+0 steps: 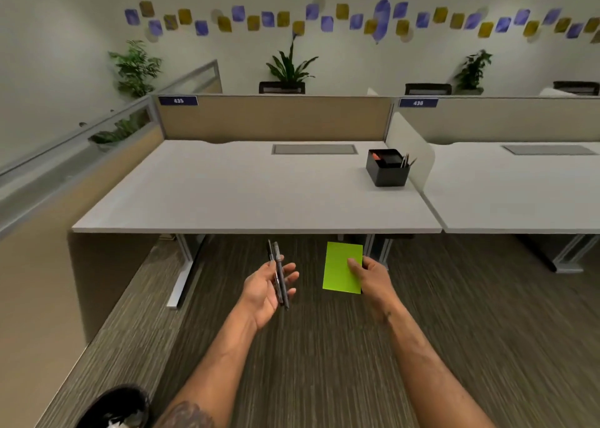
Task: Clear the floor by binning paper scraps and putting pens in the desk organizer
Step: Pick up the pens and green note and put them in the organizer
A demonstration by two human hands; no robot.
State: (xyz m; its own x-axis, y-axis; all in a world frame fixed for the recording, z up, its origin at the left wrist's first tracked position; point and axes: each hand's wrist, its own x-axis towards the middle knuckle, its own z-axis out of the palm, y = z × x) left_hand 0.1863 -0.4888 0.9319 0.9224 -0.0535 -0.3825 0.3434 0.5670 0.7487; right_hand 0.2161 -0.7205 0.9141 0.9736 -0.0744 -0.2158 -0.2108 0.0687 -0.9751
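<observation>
My left hand (pixel 264 289) holds two dark pens (pixel 280 273) side by side, tips pointing up toward the desk edge. A bright green sheet of paper (pixel 339 265) is pinched at its right edge by my right hand (pixel 373 276). Both hands hover over the carpet in front of the white desk (pixel 227 194). A black desk organizer (pixel 388 168) stands at the desk's back right, with several pens upright in its right compartment. At the bottom left, a black bin (pixel 115 405) with white scraps inside is partly cut off by the frame.
Beige partition panels (pixel 276 119) close off the desk's back and left sides. A white divider (pixel 410 148) separates it from a second desk (pixel 519 194) on the right. Metal desk legs (pixel 181 271) stand on the striped carpet. Potted plants line the far wall.
</observation>
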